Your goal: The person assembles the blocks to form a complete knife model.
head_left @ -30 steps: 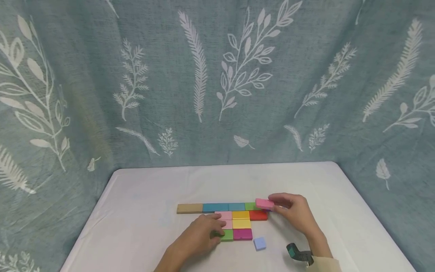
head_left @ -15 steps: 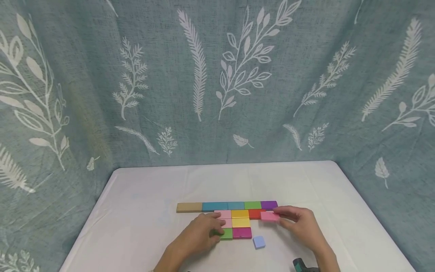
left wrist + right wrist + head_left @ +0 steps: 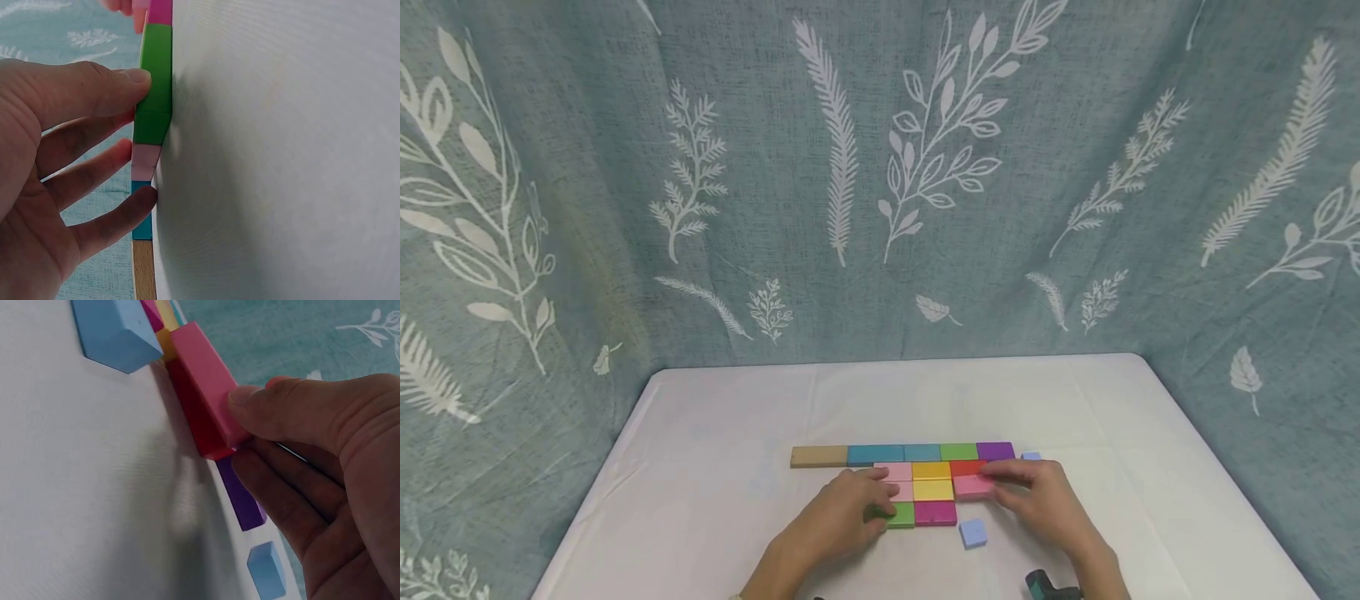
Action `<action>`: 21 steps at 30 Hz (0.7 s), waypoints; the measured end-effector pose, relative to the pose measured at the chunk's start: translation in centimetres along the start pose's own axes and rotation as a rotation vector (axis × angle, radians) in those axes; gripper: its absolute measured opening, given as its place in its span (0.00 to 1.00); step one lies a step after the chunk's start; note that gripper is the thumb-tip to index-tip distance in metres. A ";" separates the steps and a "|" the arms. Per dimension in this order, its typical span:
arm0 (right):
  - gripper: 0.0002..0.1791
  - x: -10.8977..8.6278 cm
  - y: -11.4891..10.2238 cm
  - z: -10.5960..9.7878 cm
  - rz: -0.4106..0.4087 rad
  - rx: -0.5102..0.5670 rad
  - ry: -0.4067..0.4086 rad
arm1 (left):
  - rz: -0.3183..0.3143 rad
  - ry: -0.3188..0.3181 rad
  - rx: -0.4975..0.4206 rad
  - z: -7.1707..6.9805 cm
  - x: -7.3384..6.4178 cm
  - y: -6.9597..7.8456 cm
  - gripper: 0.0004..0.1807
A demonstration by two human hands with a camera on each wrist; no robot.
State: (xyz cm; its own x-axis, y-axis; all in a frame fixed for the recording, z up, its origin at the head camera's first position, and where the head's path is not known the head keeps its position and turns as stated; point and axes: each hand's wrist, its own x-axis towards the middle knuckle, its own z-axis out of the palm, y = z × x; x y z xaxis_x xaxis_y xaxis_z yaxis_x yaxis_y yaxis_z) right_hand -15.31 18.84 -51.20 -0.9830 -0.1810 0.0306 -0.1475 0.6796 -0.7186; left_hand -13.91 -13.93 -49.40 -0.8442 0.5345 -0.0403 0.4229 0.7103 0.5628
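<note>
Coloured flat blocks lie in joined rows on the white table. My right hand [image 3: 1041, 502] pinches a pink block [image 3: 207, 384] between thumb and fingers, close beside the yellow block [image 3: 933, 490] and just in front of the red block [image 3: 967, 468]. In the right wrist view it hangs above the red one. My left hand [image 3: 844, 515] rests at the left end of the shorter rows, its fingers spread over the light pink blocks [image 3: 898, 472]. Its thumb touches the green block [image 3: 155, 81], which adjoins a magenta block [image 3: 936, 513].
The back row runs from a wooden block [image 3: 818, 457] through blue blocks [image 3: 876, 454] and a green one to a purple block [image 3: 996, 451]. One light blue block [image 3: 973, 534] lies loose in front; another light blue piece [image 3: 1030, 456] shows behind my right hand.
My right hand has brought the pink block from over the back row forward, then left to the yellow block, uncovering the purple block. The left hand stays put.
</note>
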 end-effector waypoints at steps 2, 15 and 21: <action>0.19 0.0 -0.1 0.1 -0.012 -0.022 0.000 | 0.002 0.003 0.000 0.1 0.0 0.0 0.10; 0.21 -0.1 -0.7 0.4 -0.083 -0.119 0.008 | 0.001 -0.001 -0.005 -0.2 0.0 0.1 0.11; 0.21 0.0 -1.0 0.8 -0.085 -0.145 0.038 | 0.010 0.001 0.007 -0.2 0.0 0.1 0.10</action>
State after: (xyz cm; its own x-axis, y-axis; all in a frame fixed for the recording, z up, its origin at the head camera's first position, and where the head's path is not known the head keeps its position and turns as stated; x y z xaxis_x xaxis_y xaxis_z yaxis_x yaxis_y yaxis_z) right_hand -15.05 17.66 -51.03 -0.9693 -0.2171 0.1155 -0.2421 0.7590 -0.6044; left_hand -13.90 -13.99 -49.18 -0.8400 0.5416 -0.0338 0.4341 0.7079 0.5572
